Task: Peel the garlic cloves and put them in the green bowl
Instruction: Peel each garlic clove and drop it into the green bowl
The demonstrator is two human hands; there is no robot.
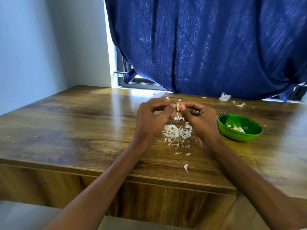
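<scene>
Pinching one garlic clove [178, 107] between them, the left hand [153, 118] and the right hand [198, 117] meet above the wooden table [74, 130], fingers of both curled in toward the clove; the left thumb and forefinger close on its left side, the right thumb and fingertips close on its right side, and a shred of skin hangs down from the clove between the two hands; a ring [197, 112] shows on a finger of the right hand; below the hands, a heap of papery garlic peels [177, 132] lies on the table, with loose flakes trailing toward the near edge; the green bowl [240, 127] stands on the table to the right of the right hand, apart from it, and holds a few pale peeled cloves [236, 128] on its bottom; more scraps of skin [225, 97] lie at the far edge of the table, just beneath the hem of a blue curtain [207, 44] that hangs behind; a pale wall [41, 47] rises at the left.
</scene>
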